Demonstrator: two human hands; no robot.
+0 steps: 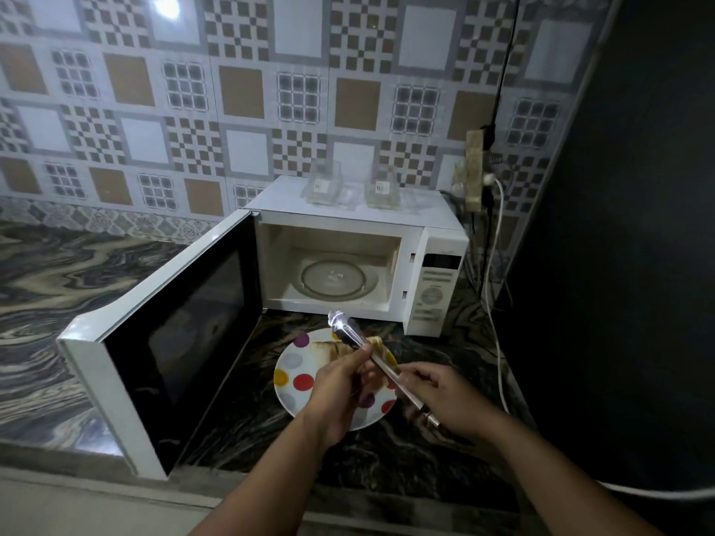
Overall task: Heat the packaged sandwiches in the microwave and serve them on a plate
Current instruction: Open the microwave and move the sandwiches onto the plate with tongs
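A white microwave (pixel 437 241) stands on the counter with its door (pixel 182 342) swung wide open to the left. Only the glass turntable (pixel 334 280) lies inside. In front of it sits a white plate (pixel 294 371) with coloured dots, carrying toasted sandwiches (pixel 329 348), partly hidden by my hands. Metal tongs (pixel 348 330) point up toward the microwave over the plate. My left hand (pixel 340 388) pinches the tongs near their middle. My right hand (pixel 445 392) holds their rear end.
Two empty clear plastic sandwich packages (pixel 323 183) (pixel 383 185) rest on top of the microwave. A power strip (pixel 476 168) with cables hangs on the tiled wall at right. A dark wall (pixel 619 265) closes the right side. The marble counter (pixel 58 288) stretches left.
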